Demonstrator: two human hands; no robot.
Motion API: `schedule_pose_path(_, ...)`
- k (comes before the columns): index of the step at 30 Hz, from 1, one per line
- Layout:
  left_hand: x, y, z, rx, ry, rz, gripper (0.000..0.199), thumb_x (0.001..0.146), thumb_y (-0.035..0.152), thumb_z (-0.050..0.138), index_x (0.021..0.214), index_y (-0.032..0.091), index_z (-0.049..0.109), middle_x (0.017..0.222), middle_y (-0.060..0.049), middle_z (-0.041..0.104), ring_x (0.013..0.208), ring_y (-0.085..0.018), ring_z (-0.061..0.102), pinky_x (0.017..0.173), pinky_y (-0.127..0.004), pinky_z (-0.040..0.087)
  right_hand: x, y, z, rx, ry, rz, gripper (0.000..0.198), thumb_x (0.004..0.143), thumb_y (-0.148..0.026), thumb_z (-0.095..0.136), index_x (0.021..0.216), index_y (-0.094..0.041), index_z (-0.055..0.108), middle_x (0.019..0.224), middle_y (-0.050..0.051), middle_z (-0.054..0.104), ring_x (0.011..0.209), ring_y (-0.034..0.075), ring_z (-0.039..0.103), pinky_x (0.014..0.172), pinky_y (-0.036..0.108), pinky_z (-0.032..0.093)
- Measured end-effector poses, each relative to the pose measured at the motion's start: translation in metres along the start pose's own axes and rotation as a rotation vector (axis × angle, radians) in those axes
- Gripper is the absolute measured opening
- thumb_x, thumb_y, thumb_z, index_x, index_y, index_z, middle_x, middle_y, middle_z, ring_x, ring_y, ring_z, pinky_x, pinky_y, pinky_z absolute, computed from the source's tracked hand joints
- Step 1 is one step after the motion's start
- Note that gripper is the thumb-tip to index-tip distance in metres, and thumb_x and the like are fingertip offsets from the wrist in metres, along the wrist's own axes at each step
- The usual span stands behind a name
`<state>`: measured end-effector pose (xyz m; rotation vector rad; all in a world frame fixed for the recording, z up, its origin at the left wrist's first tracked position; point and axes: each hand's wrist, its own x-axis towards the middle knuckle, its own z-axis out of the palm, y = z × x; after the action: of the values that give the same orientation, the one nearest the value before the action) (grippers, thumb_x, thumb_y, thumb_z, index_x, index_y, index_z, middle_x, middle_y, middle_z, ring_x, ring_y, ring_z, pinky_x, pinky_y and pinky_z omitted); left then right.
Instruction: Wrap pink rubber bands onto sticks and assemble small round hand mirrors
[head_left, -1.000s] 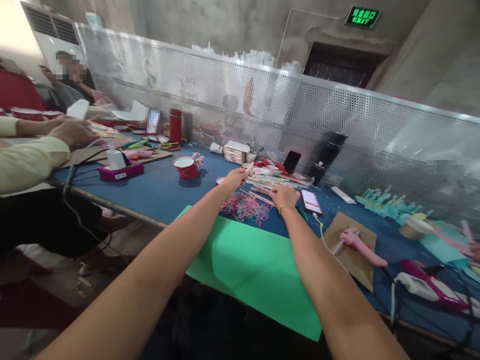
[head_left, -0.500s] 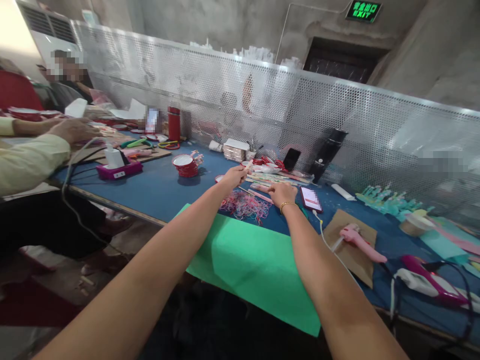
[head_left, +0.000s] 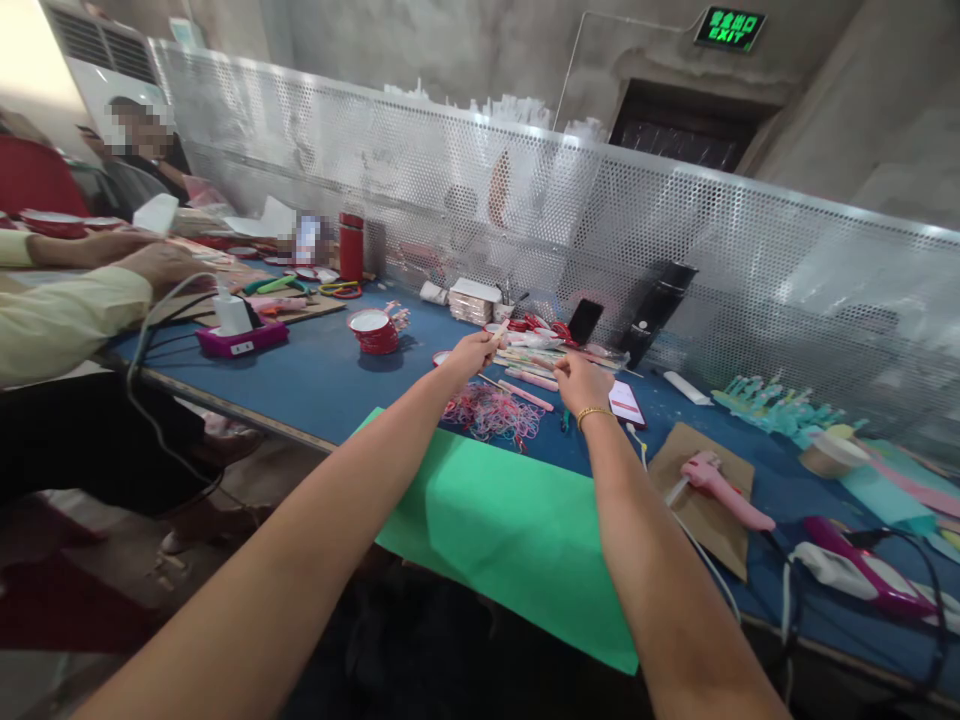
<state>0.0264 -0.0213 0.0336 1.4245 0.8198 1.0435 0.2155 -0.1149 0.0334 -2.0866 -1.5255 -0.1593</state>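
While my left hand [head_left: 472,352] keeps its grip pinched on a thin stick [head_left: 500,330] above the blue bench [head_left: 322,375], my right hand [head_left: 581,380] has lifted off the stick pile [head_left: 536,362]. Its fingers look curled shut, contents unclear, w/ the phone [head_left: 624,402] just beside it.

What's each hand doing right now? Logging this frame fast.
Left hand: closed, pinching a thin stick.
Right hand: fingers curled over the pile of sticks; grip cannot be told.
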Motion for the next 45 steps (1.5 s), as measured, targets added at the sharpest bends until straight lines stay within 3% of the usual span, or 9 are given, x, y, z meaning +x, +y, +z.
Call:
schedule_pose_path(7,-0.010,0.002,0.002,0.145,-0.011,0.091,0.026,0.064,0.031,0.077,0.079,0.012,0.068,0.051,0.006,0.044,0.050,-0.006,0.034,0.052,-0.023,0.024,-0.004,0.007,-0.001,0.294,-0.016,-0.067,0.012,0.085,-0.030,0.058,0.093,-0.026,0.067,0.097,0.001,0.073,0.094,0.019,0.065,0.089,0.036,0.043)
schedule_pose_path(13,-0.015,-0.003,0.001,0.289,-0.026,0.195,0.034,0.065,0.047,0.072,0.065,0.014,0.064,0.054,0.005,0.042,0.057,-0.009,0.035,0.058,-0.025,0.024,-0.003,0.010,0.005,0.514,-0.028,-0.197,0.015,0.081,-0.031,0.060,0.090,-0.023,0.068,0.090,0.003,0.072,0.085,0.019,0.065,0.083,0.034,0.047)
schedule_pose_path(18,-0.016,-0.003,-0.001,0.305,-0.096,0.293,0.037,0.068,0.051,0.068,0.070,0.015,0.064,0.058,0.005,0.043,0.059,-0.009,0.035,0.058,-0.024,0.025,-0.006,0.006,0.000,0.659,-0.064,-0.223,0.023,0.078,-0.036,0.060,0.090,-0.020,0.070,0.089,0.005,0.073,0.081,0.020,0.064,0.079,0.034,0.048)
schedule_pose_path(23,-0.014,-0.006,-0.002,0.396,-0.154,0.313,0.045,0.071,0.057,0.063,0.056,0.016,0.050,0.055,0.005,0.035,0.056,-0.008,0.028,0.054,-0.025,0.019,-0.009,0.001,-0.004,0.795,-0.045,-0.210,0.031,0.075,-0.043,0.062,0.090,-0.017,0.071,0.087,0.006,0.072,0.079,0.019,0.063,0.077,0.032,0.048)
schedule_pose_path(28,-0.012,-0.009,-0.002,0.413,-0.183,0.322,0.045,0.071,0.059,0.062,0.061,0.015,0.054,0.056,0.005,0.034,0.056,-0.008,0.027,0.054,-0.025,0.018,-0.007,0.002,-0.003,0.873,0.002,-0.136,0.033,0.071,-0.045,0.066,0.086,-0.016,0.070,0.076,0.003,0.068,0.071,0.016,0.058,0.071,0.030,0.046)
schedule_pose_path(33,-0.016,-0.006,0.000,0.423,-0.235,0.317,0.043,0.071,0.056,0.065,0.062,0.015,0.056,0.056,0.005,0.034,0.055,-0.008,0.027,0.053,-0.025,0.018,-0.003,0.001,0.004,1.120,0.065,-0.005,0.031,0.065,-0.045,0.072,0.078,-0.019,0.063,0.067,-0.003,0.060,0.062,0.012,0.052,0.062,0.025,0.043)
schedule_pose_path(36,-0.019,-0.004,0.000,0.433,-0.241,0.301,0.041,0.070,0.055,0.067,0.064,0.016,0.057,0.056,0.005,0.033,0.055,-0.009,0.026,0.053,-0.025,0.017,-0.005,-0.006,0.008,1.243,0.022,0.059,0.032,0.064,-0.049,0.072,0.072,-0.021,0.057,0.060,-0.006,0.054,0.053,0.009,0.046,0.053,0.023,0.040)
schedule_pose_path(40,-0.023,0.000,0.004,0.422,-0.268,0.293,0.039,0.069,0.052,0.068,0.064,0.016,0.056,0.058,0.005,0.034,0.056,-0.009,0.027,0.053,-0.024,0.020,-0.009,-0.018,0.012,1.277,-0.130,0.016,0.039,0.071,-0.059,0.064,0.068,-0.020,0.060,0.048,-0.006,0.046,0.044,0.008,0.038,0.046,0.023,0.035)
schedule_pose_path(45,-0.025,0.008,0.016,0.407,-0.293,0.344,0.038,0.071,0.052,0.066,0.071,0.015,0.062,0.060,0.004,0.037,0.058,-0.010,0.030,0.055,-0.024,0.022,0.000,-0.018,0.013,1.331,0.016,-0.010,0.036,0.077,-0.053,0.058,0.067,-0.018,0.061,0.044,-0.005,0.044,0.043,0.008,0.040,0.044,0.022,0.035)
